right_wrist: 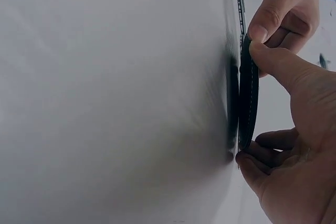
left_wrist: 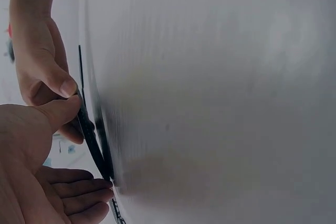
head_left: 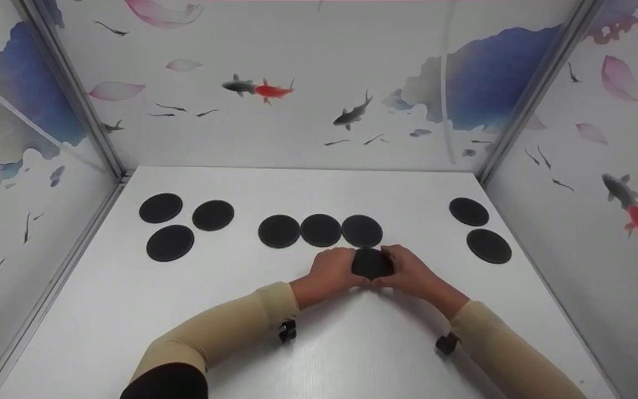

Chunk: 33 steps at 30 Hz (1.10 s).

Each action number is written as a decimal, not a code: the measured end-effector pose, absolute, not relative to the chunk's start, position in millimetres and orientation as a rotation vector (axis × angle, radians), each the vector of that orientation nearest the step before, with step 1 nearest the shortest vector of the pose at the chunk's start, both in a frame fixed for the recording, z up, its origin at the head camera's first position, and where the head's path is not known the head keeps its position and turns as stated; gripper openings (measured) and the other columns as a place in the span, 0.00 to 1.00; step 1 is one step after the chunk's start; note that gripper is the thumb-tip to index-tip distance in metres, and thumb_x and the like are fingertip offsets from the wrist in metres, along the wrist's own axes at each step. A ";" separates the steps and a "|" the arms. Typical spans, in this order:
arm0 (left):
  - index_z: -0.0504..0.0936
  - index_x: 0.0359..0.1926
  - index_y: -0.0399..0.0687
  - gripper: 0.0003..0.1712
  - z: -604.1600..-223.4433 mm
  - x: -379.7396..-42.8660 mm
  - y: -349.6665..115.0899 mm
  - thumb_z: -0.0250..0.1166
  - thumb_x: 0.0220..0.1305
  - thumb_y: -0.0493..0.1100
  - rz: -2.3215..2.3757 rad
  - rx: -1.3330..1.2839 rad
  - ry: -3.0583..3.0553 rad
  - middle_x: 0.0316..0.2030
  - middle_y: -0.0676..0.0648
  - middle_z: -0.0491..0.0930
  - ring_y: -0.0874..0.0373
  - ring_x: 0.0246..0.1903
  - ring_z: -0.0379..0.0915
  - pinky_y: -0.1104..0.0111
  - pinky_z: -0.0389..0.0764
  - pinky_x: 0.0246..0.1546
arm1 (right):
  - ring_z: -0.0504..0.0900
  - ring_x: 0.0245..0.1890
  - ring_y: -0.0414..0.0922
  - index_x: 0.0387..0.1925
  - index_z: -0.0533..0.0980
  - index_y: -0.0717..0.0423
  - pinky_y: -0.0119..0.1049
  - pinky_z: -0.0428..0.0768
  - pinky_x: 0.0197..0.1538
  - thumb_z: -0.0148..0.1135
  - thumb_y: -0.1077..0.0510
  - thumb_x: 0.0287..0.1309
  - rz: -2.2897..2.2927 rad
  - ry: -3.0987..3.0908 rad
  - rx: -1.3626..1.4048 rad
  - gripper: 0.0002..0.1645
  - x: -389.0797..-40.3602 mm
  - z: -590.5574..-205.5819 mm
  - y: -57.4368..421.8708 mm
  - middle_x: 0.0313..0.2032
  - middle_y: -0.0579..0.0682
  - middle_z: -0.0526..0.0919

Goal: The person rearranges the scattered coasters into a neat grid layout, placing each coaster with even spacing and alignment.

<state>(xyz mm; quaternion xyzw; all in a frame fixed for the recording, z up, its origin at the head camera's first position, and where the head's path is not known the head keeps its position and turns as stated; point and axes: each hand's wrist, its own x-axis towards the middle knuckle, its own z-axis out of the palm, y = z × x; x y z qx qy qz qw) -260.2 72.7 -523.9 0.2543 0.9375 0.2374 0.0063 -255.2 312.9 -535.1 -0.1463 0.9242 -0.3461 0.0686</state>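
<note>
A black round coaster (head_left: 372, 264) with a stitched edge (right_wrist: 249, 98) is held between both hands, just in front of the right end of a row of three similar coasters (head_left: 320, 230). My left hand (head_left: 334, 270) grips its left side, thumb at the near edge and fingers along the rim. From the other side, my right hand (head_left: 412, 272) holds the rim with thumb and fingers. Both thumbs meet at the near edge. In the left wrist view the coaster (left_wrist: 93, 142) is tilted, its far side close to the table; whether it touches cannot be told.
Three more black coasters (head_left: 170, 243) lie at the table's left, and two (head_left: 489, 246) at the right. The white table (head_left: 274, 360) is enclosed by a back panel (head_left: 308, 138) and side panels (head_left: 618, 233) printed with fish and petals.
</note>
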 end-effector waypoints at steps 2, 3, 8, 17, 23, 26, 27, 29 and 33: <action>0.90 0.54 0.46 0.31 -522.9 -260.8 73.8 0.84 0.59 0.61 0.733 0.813 2.935 0.43 0.49 0.91 0.55 0.42 0.87 0.58 0.86 0.45 | 0.78 0.66 0.57 0.76 0.71 0.68 0.60 0.75 0.73 0.88 0.52 0.56 -1.028 2.791 -0.451 0.53 -256.2 -533.9 313.8 0.65 0.61 0.80; 0.90 0.55 0.46 0.31 -522.4 -261.1 74.5 0.84 0.58 0.60 0.730 0.823 2.935 0.43 0.49 0.91 0.54 0.42 0.87 0.58 0.86 0.44 | 0.78 0.66 0.57 0.76 0.71 0.67 0.60 0.75 0.72 0.88 0.51 0.55 -1.025 2.794 -0.459 0.54 -257.1 -533.6 314.0 0.65 0.60 0.80; 0.90 0.57 0.46 0.31 -525.6 -260.4 76.6 0.84 0.59 0.57 0.687 0.858 2.941 0.44 0.48 0.91 0.53 0.45 0.87 0.57 0.86 0.47 | 0.78 0.64 0.57 0.74 0.73 0.65 0.59 0.76 0.70 0.90 0.50 0.54 -0.925 2.837 -0.514 0.53 -257.5 -537.2 312.1 0.64 0.60 0.80; 0.90 0.53 0.46 0.27 -527.2 -258.8 78.4 0.83 0.59 0.56 0.559 0.889 2.989 0.39 0.49 0.90 0.53 0.41 0.87 0.58 0.87 0.45 | 0.77 0.66 0.59 0.74 0.73 0.66 0.58 0.77 0.71 0.89 0.50 0.55 -0.761 2.915 -0.590 0.52 -254.9 -539.0 311.2 0.65 0.62 0.79; 0.91 0.52 0.45 0.26 -524.0 -259.6 78.1 0.82 0.59 0.55 0.564 0.910 2.990 0.38 0.48 0.89 0.51 0.39 0.87 0.57 0.87 0.43 | 0.76 0.67 0.60 0.75 0.72 0.67 0.59 0.76 0.71 0.89 0.50 0.55 -0.776 2.910 -0.586 0.53 -254.5 -536.0 311.3 0.67 0.64 0.78; 0.91 0.51 0.47 0.25 -525.1 -261.3 77.9 0.81 0.59 0.55 0.572 0.930 2.993 0.37 0.49 0.89 0.52 0.38 0.86 0.58 0.87 0.41 | 0.76 0.68 0.61 0.75 0.72 0.67 0.60 0.76 0.72 0.89 0.51 0.55 -0.783 2.904 -0.582 0.54 -254.5 -535.2 311.1 0.68 0.65 0.78; 0.92 0.51 0.47 0.24 -525.4 -261.5 77.8 0.81 0.59 0.55 0.577 0.935 2.994 0.36 0.49 0.89 0.52 0.38 0.86 0.58 0.86 0.40 | 0.76 0.68 0.61 0.75 0.72 0.67 0.60 0.76 0.72 0.89 0.51 0.55 -0.784 2.903 -0.582 0.54 -254.3 -535.2 311.0 0.68 0.65 0.77; 0.92 0.52 0.47 0.25 -525.4 -261.3 77.6 0.81 0.59 0.56 0.573 0.937 2.996 0.36 0.49 0.89 0.52 0.38 0.86 0.57 0.87 0.40 | 0.76 0.69 0.61 0.76 0.71 0.67 0.60 0.76 0.72 0.89 0.50 0.55 -0.787 2.897 -0.578 0.54 -254.1 -535.4 310.8 0.68 0.65 0.77; 0.91 0.52 0.45 0.26 -525.2 -259.8 77.8 0.81 0.59 0.56 0.563 0.918 2.988 0.38 0.48 0.90 0.52 0.39 0.87 0.57 0.87 0.42 | 0.76 0.68 0.60 0.76 0.72 0.66 0.60 0.75 0.73 0.89 0.50 0.55 -0.790 2.894 -0.563 0.54 -254.2 -537.7 311.3 0.68 0.64 0.78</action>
